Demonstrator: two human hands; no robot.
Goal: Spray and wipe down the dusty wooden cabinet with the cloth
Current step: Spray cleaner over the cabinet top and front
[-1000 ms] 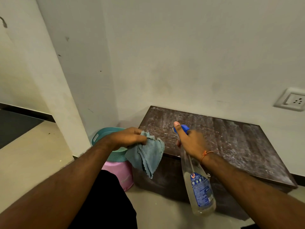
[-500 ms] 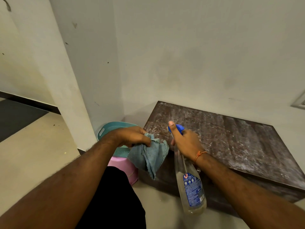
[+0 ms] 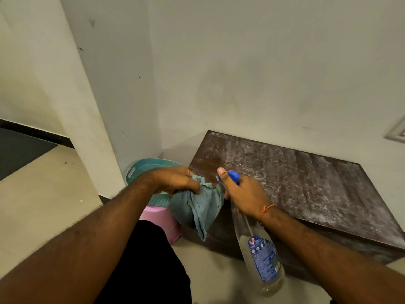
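Floor (image 3: 43,205): pale tile, carrying everything here.
Cabinet (image 3: 295,183): dark wood, standing against the wall, top streaked with white dust.
Pink tub (image 3: 157,220): at the cabinet's 9 o'clock, teal basket (image 3: 142,170) stacked on it.

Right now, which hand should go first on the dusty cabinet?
Probably the right hand: it grips the spray bottle, blue nozzle over the dusty cabinet top. The left hand only holds the cloth, beside the front edge.

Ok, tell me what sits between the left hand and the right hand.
In the head view, the blue-grey cloth hangs between them, held by the left hand. Its edge reaches the right hand, which grips the spray bottle.
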